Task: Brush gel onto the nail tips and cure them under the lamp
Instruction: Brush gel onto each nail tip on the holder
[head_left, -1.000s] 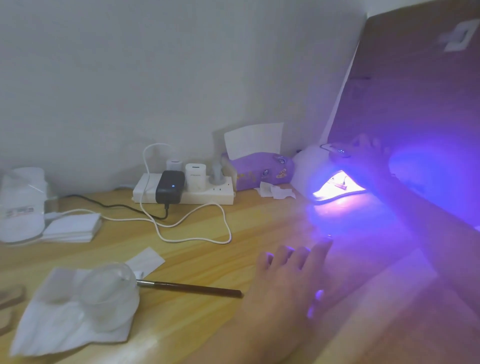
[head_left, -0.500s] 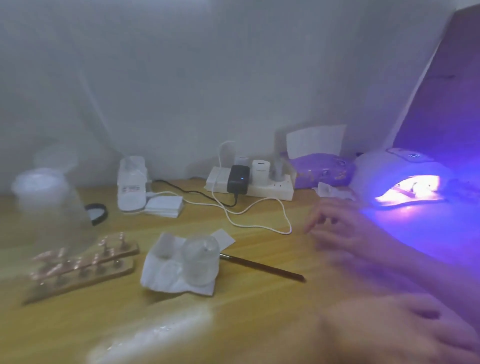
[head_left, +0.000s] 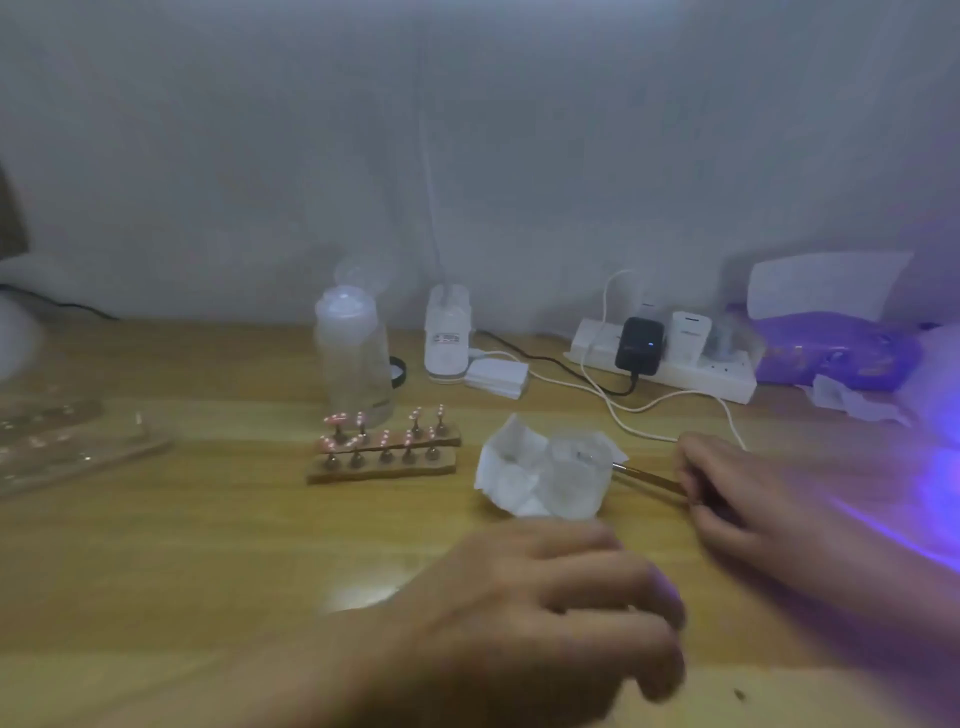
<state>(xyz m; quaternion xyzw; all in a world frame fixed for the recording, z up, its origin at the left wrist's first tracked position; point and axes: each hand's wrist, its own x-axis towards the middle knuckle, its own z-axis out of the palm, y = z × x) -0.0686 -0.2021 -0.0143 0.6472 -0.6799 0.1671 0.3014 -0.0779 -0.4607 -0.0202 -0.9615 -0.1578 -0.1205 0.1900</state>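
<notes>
Two wooden nail-tip stands (head_left: 382, 453) sit mid-table, with pink nail tips (head_left: 340, 419) on the left pegs. To their right, a small clear cup (head_left: 577, 470) stands on a crumpled white tissue (head_left: 506, 467). A thin brush (head_left: 647, 475) lies on the table from the cup toward my right hand (head_left: 727, 488), whose curled fingers close over its handle end. My left hand (head_left: 550, 613) hangs loosely curled over the near table and holds nothing. The lamp is out of frame; only its purple glow (head_left: 930, 467) shows at the right edge. The whole view is blurred.
A clear bottle (head_left: 353, 358) stands behind the stands. Along the wall are a white device (head_left: 447, 338), a power strip (head_left: 675, 366) with plugs and trailing cables, and a purple tissue pack (head_left: 831, 353). A clear plastic box (head_left: 57, 447) lies at the far left.
The view swung left, so the lamp left the frame and the stands and bottle came in. My right hand came away from the lamp down to the brush handle.
</notes>
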